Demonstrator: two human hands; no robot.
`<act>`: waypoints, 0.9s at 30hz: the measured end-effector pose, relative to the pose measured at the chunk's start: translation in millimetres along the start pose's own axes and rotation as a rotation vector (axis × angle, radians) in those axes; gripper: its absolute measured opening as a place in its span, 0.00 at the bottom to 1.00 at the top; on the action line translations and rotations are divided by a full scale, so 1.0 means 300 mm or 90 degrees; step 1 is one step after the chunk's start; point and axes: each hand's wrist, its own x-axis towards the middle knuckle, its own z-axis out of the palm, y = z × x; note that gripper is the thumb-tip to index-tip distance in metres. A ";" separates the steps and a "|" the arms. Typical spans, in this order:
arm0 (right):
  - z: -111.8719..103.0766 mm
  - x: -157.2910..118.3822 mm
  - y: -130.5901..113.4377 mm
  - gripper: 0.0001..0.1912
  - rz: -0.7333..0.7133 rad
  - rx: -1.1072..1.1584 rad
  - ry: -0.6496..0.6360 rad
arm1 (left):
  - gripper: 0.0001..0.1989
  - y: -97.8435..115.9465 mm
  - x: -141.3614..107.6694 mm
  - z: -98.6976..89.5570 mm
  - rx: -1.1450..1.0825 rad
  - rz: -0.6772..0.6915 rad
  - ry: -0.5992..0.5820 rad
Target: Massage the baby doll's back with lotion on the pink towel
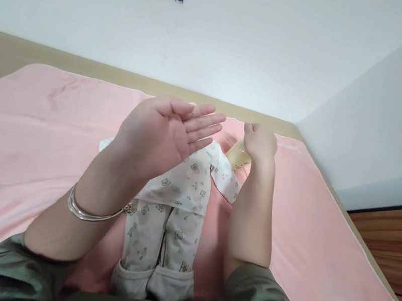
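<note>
Noting grip state first: left hand [157, 138] open, palm turned up, fingers extended, nothing held. Right hand [262, 142] curled; its inner side is hidden, so whether that grip is empty or closed on something, cannot tell.

Directly under the left grip: small white long-sleeved top [195, 185] with printed animal figures, upper end hidden by the palm. One sleeve angles out towards the right forearm. Nearer the body than both grips: matching white printed trousers [181, 239], pale cuffed ends lowermost. Just beside the right grip: pale-yellow glossy container [237, 156], tilted, partly hidden. Beneath all: soft pink cloth [318, 230] over a light wooden worktop [6, 51], creased left of the left grip.

Risks (judged): silver bangles [89, 215] on the left wrist, close to the garments, could snag fabric if the forearm drags low. Container could roll or tip if the right wrist knocks it. Loose cloth could ruck up under sideways pressure, shifting the clothing with it.
</note>
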 end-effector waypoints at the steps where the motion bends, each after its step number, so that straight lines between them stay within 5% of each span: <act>1: -0.004 -0.002 0.001 0.21 0.000 -0.002 -0.003 | 0.26 -0.002 -0.006 0.002 -0.002 0.000 -0.001; 15: -0.027 -0.038 0.009 0.21 -0.034 0.019 -0.019 | 0.22 0.008 -0.065 0.002 -0.055 -0.036 -0.010; 20: -0.071 -0.104 -0.031 0.32 -0.024 0.078 0.122 | 0.25 -0.018 -0.035 -0.004 -0.030 -0.049 0.015; 23: -0.100 -0.195 -0.106 0.39 -0.154 0.149 0.145 | 0.26 -0.052 -0.023 0.007 -0.041 -0.068 0.018; 27: -0.106 -0.337 -0.228 0.38 -0.293 0.166 0.094 | 0.25 -0.077 -0.041 0.037 -0.083 -0.057 -0.088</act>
